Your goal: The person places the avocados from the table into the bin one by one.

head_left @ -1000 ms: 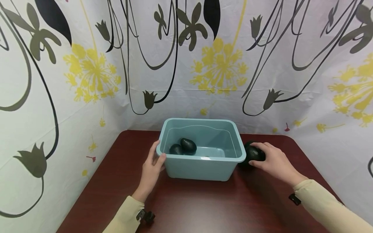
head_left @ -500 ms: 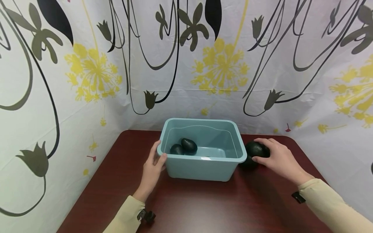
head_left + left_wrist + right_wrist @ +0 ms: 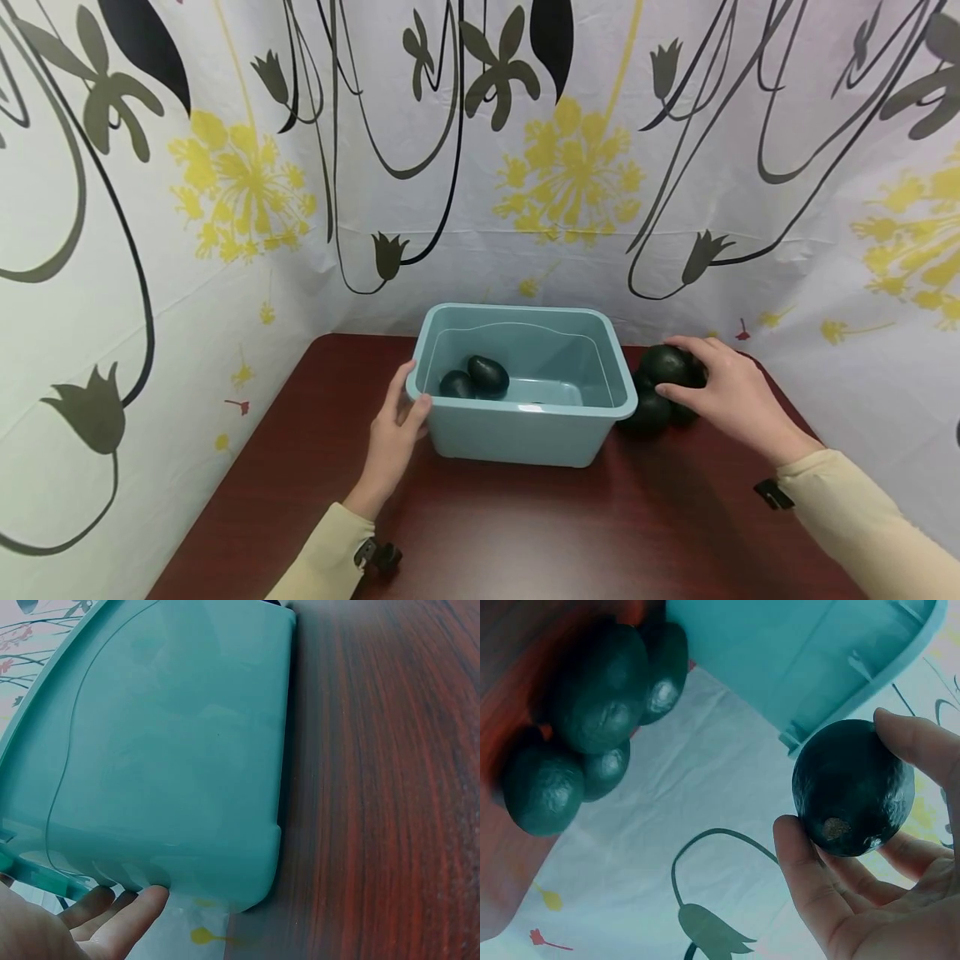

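Note:
A light blue plastic bin [image 3: 517,433] stands on the table, with two dark green avocados [image 3: 488,377] visible at the left of its inside. My left hand [image 3: 390,442] holds the bin's front left corner; its fingers [image 3: 135,919] lie against the wall below the rim. Between thumb and fingers of my right hand [image 3: 735,396] is another dark avocado [image 3: 853,787], lifted beside the bin's right wall. In the right wrist view its stem end shows as a small brown spot. Beneath it, several more avocados [image 3: 600,690] lie bunched on the table, partly hidden in the head view.
The dark red wood-grain table [image 3: 517,533] reaches back to a white cloth [image 3: 480,192] with flower prints, which encloses the back and both sides. The bin's right rim [image 3: 626,375] stands between its interior and the right-hand avocados.
My right hand has risen and moved to the right with the avocado, away from the bin, uncovering others below. The left hand and the bin stay in place.

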### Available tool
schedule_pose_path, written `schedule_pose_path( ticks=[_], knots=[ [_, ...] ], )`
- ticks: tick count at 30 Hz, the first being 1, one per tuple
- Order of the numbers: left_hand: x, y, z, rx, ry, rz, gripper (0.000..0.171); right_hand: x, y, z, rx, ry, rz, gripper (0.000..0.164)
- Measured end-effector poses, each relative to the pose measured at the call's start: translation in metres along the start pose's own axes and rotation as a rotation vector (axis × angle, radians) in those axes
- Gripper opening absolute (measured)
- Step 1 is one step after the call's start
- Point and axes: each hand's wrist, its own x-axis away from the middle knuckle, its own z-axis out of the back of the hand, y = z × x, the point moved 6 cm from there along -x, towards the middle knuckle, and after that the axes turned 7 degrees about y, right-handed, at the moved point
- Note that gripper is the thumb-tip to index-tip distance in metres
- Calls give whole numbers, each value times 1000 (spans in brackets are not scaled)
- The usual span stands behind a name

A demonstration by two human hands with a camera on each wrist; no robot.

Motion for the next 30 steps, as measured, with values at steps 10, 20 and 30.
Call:
schedule_pose_path(
  ticks=[10,20,30],
  knots=[
    [-1,1,0,-6,-2,-4,63,-4,-3,5,-9,-4,-8,64],
    [0,1,-1,-4,-1,-3,64,-7,-12,6,-45,7,-22,67],
    [-1,0,0,-1,-3,-3,63,-16,-23,8,-54,40,-13,68]
  ],
)
